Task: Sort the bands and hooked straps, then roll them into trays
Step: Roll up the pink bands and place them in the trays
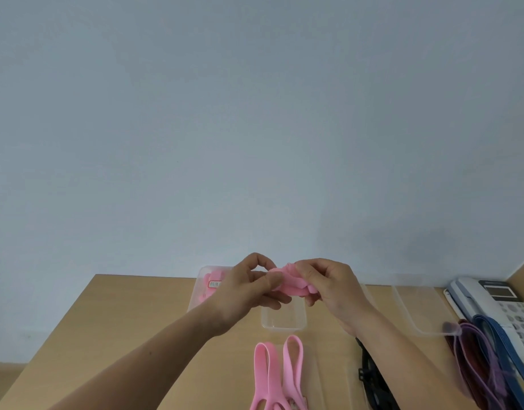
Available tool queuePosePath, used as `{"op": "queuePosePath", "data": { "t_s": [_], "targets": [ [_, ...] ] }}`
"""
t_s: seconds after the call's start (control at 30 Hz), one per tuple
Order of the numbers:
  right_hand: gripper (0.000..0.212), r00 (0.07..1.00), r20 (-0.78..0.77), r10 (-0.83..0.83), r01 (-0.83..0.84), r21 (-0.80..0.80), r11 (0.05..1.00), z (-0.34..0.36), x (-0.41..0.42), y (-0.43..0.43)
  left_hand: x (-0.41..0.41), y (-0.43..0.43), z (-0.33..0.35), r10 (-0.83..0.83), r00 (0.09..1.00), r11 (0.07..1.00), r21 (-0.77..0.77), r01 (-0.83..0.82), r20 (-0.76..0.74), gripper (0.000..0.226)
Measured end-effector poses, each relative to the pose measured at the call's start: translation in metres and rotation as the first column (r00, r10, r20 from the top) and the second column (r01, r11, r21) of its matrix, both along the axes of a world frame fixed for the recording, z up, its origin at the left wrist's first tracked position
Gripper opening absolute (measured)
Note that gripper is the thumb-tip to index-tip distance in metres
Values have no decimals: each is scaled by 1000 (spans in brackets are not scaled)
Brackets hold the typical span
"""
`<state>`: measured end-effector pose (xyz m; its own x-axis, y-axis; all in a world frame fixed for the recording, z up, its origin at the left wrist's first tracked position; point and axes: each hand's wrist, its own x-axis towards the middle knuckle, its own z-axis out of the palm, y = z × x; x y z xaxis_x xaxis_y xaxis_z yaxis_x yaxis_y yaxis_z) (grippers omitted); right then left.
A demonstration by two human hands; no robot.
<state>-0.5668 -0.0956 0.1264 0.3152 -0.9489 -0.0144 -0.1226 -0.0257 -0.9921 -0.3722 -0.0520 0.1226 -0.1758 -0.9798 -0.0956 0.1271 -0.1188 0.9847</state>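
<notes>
Most of the view is a plain blue-grey wall (254,113), and below it lies a light wooden table (121,335) that the person's two bare forearms reach across from the near edge. At the far right of the table sits a white desk telephone (500,297), and a loose bundle of purple, maroon and blue bands (476,359) trails from its front toward the near edge. Just left of the telephone is a clear right tray (417,309), with the top of the bundle lying on its near corner. A clear left tray (197,291) stands against the wall and holds rolled pink bands (214,275) with a white label (215,284). Between these two is a smaller clear middle tray (284,322), partly hidden behind the hands. Near the front edge two flat pink loops (277,371) lie side by side, and a black hooked strap (370,377) lies to their right, partly under the right forearm. Above the middle tray the left hand (248,288) pinches one end of a pink band (287,279) between thumb and curled forefinger. The right hand (334,291) has its fingers curled round the bunched, partly rolled part of the same band, which is held off the table.
</notes>
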Motion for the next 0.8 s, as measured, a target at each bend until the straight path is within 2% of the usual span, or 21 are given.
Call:
{"op": "queuePosePath", "data": {
  "t_s": [0.07,0.13,0.23,0.3,0.33,0.37,0.47,0.57,0.8],
  "targets": [
    [18,997,-69,42,-43,-24,999,-2,2,0,2,-1,0,-20,999,996,85,23,-33,44],
    [15,989,-135,60,-66,-39,997,-6,5,0,4,-4,-1,-32,999,990,136,27,31,50],
    [16,975,-220,43,-61,-77,995,-14,14,-1,10,-8,-5,-43,993,986,162,25,111,38],
    [14,966,-257,10,-37,-97,995,-19,21,-2,18,-9,-10,-25,995,983,184,7,95,28],
    [8,955,-296,0,-40,-127,991,-23,24,-1,22,-9,-12,-13,997,980,197,-3,80,23],
    [10,934,-358,-8,-58,-173,983,-25,27,1,26,-9,-15,3,998,977,211,-16,62,19],
    [48,844,-536,-11,-209,-348,914,-34,38,6,41,-12,-26,42,999,965,257,-48,26,19],
    [62,753,-658,-3,-345,-398,850,-46,48,9,52,-16,-37,-20,1000,950,313,24,-16,22],
    [42,658,-730,-184,-384,-536,752,-80,49,11,46,-32,-73,-59,998,896,440,61,-20,24]
  ]
}}
